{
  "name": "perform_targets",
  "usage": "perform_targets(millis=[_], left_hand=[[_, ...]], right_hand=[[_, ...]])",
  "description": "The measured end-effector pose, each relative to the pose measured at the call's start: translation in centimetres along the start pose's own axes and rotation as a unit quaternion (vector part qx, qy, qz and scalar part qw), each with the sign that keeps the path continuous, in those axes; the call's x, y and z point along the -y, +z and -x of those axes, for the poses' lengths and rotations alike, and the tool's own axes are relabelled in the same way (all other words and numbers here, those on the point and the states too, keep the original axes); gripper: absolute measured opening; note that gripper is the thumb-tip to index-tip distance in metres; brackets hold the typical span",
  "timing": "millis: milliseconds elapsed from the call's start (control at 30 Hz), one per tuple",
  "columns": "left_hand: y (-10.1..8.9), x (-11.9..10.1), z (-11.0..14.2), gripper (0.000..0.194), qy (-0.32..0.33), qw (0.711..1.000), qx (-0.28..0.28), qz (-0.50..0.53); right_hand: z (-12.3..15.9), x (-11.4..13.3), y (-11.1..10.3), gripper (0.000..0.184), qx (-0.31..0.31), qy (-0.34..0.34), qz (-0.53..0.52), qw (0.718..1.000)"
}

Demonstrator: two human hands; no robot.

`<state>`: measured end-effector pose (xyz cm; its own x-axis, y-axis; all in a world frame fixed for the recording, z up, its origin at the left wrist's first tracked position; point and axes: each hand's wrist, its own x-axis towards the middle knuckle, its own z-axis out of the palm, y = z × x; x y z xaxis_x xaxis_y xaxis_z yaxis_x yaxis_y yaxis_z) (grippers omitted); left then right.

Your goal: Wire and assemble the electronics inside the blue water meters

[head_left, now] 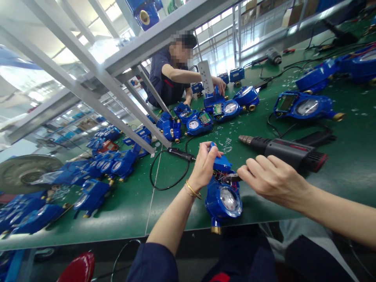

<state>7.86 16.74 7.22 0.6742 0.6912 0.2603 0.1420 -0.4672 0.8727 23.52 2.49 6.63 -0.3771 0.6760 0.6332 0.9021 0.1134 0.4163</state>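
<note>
Navy sleeve [154, 262] lies nearest; beyond it, an opened blue meter [225, 199] sits near the front edge of the green table [126, 211]. The left hand [205, 165] pinches its blue cover [222, 163]; the right hand [267, 178] curls round a dark tool [233, 177], partly hidden, at exposed wires [219, 176].

Meter assembly workshop

A green-topped bench [132, 213] runs beneath the left hand [204, 164] and right hand [264, 178]; blue meters [120, 165] lie massed left of the left hand; a heat gun [289, 152] rests just beyond the right; past both hands, a person [158, 76] in dark workwear reaches among similar meters, near a power strip [205, 76] and metal framing [158, 39].
</note>
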Motion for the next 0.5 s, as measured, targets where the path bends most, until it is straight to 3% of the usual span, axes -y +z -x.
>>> perform_targets(millis=[100,233,500], left_hand=[[-0.3,0.3,-0.3,0.038,-0.011,1.000,0.001,0.015],[-0.3,0.4,-0.2,0.036,-0.012,1.000,0.003,0.014],[-0.2,-0.3,0.3,0.035,-0.001,0.999,0.019,-0.051]], right_hand=[[0.0,-0.8,0.0,0.012,0.016,0.020,-0.037,0.999],[-0.6,-1.5,0.0,0.009,0.153,0.100,-0.114,0.976],[-1.6,-1.8,0.6,0.019,0.252,0.090,-0.269,0.925]])
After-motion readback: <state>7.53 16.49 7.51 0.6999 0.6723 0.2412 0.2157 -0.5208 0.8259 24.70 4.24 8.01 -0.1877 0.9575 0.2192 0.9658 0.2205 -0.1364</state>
